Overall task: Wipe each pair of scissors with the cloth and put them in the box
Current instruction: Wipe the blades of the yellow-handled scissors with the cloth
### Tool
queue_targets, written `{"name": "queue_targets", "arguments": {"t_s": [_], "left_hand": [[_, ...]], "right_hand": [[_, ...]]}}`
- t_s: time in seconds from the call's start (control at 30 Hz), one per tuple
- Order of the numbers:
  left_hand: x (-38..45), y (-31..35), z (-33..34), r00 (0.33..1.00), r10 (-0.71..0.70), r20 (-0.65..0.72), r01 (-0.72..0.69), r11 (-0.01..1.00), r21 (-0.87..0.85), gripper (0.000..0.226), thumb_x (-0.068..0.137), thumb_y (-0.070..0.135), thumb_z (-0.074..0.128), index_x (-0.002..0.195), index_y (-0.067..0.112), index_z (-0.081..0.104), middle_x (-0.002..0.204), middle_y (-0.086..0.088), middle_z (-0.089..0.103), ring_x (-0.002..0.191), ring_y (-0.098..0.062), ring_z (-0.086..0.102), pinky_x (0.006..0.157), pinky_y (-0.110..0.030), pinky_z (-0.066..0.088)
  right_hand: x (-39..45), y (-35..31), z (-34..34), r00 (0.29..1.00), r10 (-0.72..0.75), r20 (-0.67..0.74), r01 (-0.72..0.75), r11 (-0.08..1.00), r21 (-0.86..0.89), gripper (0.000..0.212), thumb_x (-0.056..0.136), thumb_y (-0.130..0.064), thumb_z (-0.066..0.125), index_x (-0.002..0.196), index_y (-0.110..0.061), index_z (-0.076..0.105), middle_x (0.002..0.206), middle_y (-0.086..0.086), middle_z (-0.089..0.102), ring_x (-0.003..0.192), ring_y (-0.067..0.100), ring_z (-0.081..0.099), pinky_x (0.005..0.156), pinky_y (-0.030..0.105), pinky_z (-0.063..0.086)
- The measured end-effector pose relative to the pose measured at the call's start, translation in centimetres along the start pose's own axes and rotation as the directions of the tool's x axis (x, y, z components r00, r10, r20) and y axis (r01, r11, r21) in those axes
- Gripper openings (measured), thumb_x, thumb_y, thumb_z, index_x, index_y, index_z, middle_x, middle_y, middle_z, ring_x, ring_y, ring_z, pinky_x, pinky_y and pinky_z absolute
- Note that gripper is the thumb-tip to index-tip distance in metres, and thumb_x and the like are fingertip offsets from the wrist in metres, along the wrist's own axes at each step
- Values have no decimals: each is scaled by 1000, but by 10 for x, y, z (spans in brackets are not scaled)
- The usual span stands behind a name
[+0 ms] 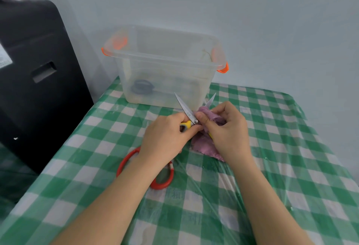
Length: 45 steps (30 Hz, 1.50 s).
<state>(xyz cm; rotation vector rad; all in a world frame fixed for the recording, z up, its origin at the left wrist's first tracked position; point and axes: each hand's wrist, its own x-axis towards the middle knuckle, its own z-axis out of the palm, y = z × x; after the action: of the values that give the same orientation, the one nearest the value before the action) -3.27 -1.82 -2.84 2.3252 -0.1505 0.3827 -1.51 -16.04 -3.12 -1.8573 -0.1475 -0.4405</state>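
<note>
Gripping the yellow handle, the left hand (pixel 165 135) holds the yellow scissors (pixel 187 112) open over the checked surface (pixel 272 167), just in front of the clear box (pixel 165 65). At right, the right hand (pixel 227 128) pinches the purple cloth (pixel 206 143) round one blade. A slip along that bare edge could nick a finger. Both blades look bright, sharply pointed and splayed apart.

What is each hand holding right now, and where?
Left hand grips the yellow-handled scissors at the handle; right hand pinches the purple cloth around one open blade.
</note>
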Motion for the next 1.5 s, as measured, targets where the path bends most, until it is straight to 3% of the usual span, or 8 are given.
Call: {"name": "queue_targets", "arguments": {"t_s": [0.3,0.47,0.57,0.7,0.9,1.1,1.33,1.5], "left_hand": [[-1,0,2,999,31,-31,-30,999,23,35,83,54,66,69,22,58,51,2,56,52,-23,61,55,-41,50],[0,3,0,1000,-5,-12,5,1000,-1,40,82,55,66,70,17,61,44,1,53,46,-17,59,52,-39,50],[0,1,-3,999,-36,7,36,999,-19,39,82,54,66,62,24,54,37,8,51,36,-9,54,47,-31,47],[1,-1,-4,1000,-12,-3,12,1000,1,37,82,54,67,69,20,61,43,0,54,45,-17,59,52,-41,50],[-1,2,-1,1000,-6,-18,6,1000,0,39,81,55,66,68,20,60,48,0,55,49,-21,61,55,-42,51],[-1,2,0,1000,-4,-26,4,1000,-16,40,81,55,67,61,23,54,44,1,53,46,-18,60,53,-40,50],[1,-3,-4,1000,-15,-12,15,1000,0,43,81,54,68,64,16,57,41,0,52,36,-10,53,47,-34,46],[1,-2,-6,1000,-22,5,22,1000,10,38,81,55,67,68,20,61,36,9,50,34,-8,53,44,-30,44]], "right_hand": [[-4,-1,7,997,11,-81,-15,999,-47,29,83,-31,75,74,-18,52,69,5,66,72,25,63,67,43,53],[-2,3,1,999,-52,-2,52,999,11,20,91,-19,67,78,-27,53,62,-18,63,64,5,61,64,26,48],[0,6,-6,990,-54,129,46,997,64,19,91,-13,65,84,-29,57,66,-15,63,64,7,58,63,23,47],[2,-2,-7,984,-19,179,0,994,105,24,85,-5,72,82,-24,57,79,-10,69,69,1,62,64,13,47],[0,-6,-2,996,47,72,-59,982,177,20,82,-10,76,77,-7,58,52,-9,61,52,1,57,52,12,45],[-2,-4,3,999,14,-35,-11,996,88,26,80,-23,79,73,-12,57,61,-10,64,62,9,60,60,27,49],[1,-9,-7,987,-21,162,16,999,34,23,85,-9,72,75,-21,56,60,-19,62,54,-3,54,53,8,38],[-2,-10,-11,980,-33,195,9,992,123,22,86,-2,68,77,-21,61,61,-20,62,56,-4,54,55,8,40]]}}
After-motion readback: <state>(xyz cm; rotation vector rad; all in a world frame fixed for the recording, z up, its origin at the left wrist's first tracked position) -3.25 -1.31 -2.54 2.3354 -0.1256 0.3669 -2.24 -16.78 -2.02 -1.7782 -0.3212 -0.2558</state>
